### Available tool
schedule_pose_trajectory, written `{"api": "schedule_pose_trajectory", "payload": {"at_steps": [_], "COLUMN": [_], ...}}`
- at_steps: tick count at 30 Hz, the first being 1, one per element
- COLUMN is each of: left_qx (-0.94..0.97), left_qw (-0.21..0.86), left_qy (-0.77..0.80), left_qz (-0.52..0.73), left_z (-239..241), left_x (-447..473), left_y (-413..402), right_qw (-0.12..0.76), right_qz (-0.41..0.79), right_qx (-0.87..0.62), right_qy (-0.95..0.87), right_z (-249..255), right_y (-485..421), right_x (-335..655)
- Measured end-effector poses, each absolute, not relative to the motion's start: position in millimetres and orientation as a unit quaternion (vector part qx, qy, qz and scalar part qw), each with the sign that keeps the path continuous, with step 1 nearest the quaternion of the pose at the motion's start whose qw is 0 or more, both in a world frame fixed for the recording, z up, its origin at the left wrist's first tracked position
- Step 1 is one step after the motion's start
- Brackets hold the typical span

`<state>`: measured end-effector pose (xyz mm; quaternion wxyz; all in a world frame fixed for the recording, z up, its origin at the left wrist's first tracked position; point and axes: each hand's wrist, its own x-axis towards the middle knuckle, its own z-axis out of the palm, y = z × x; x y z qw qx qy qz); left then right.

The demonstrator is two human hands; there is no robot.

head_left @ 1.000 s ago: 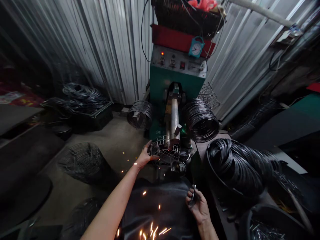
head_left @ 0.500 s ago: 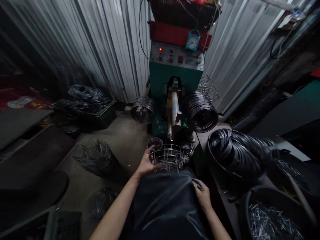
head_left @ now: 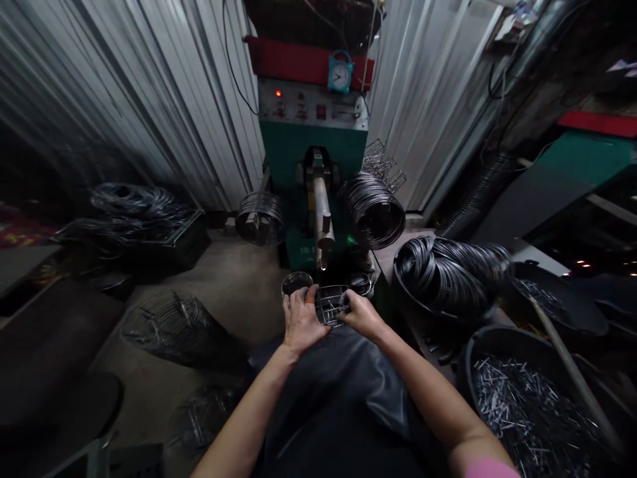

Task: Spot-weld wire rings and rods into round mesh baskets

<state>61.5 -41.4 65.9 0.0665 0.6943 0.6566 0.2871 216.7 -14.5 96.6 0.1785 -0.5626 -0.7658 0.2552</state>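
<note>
The left hand [head_left: 301, 324] grips the left side of a round wire basket [head_left: 332, 307]. The basket sits between the hands, its wider span running left to right and its open side seemingly up, though fingers hide much of it. Just beyond the hands, the machine's tip [head_left: 323, 265] stands apart from it. The right hand [head_left: 361, 315], away a moment ago, now meets the right edge, so both hands work there; whether it grips anything, I cannot tell.

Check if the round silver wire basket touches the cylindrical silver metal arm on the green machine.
Apart. In the head view, a dark gap shows between the upper rim of the basket and the lower end of the arm.
</note>
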Motion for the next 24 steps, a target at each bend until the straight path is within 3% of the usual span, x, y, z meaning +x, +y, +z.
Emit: {"api": "schedule_pose_trajectory", "payload": {"at_steps": [3, 7, 14, 24], "left_qx": [0.694, 0.686, 0.679, 0.686], "left_qw": [0.077, 0.129, 0.172, 0.174], "left_qy": [0.653, 0.659, 0.658, 0.643], "left_qz": [0.291, 0.280, 0.278, 0.293], "left_z": [63.0, 61.7, 65.9, 62.8], "left_x": [59.6, 51.8, 44.1, 35.2], "left_y": [-40.3, -33.1, -11.6, 8.4], "right_qw": [0.223, 0.252, 0.168, 0.162], "right_qz": [0.237, 0.308, 0.262, 0.204], "right_qx": [-0.575, -0.450, -0.365, -0.372], "right_qy": [-0.750, -0.799, -0.877, -0.891], "right_z": [79.3, 68.9, 78.4, 67.0], "right_y": [-17.9, -19.5, 1.8, 18.1], "right_x": [211.1, 217.0, 222.6, 217.0]}}
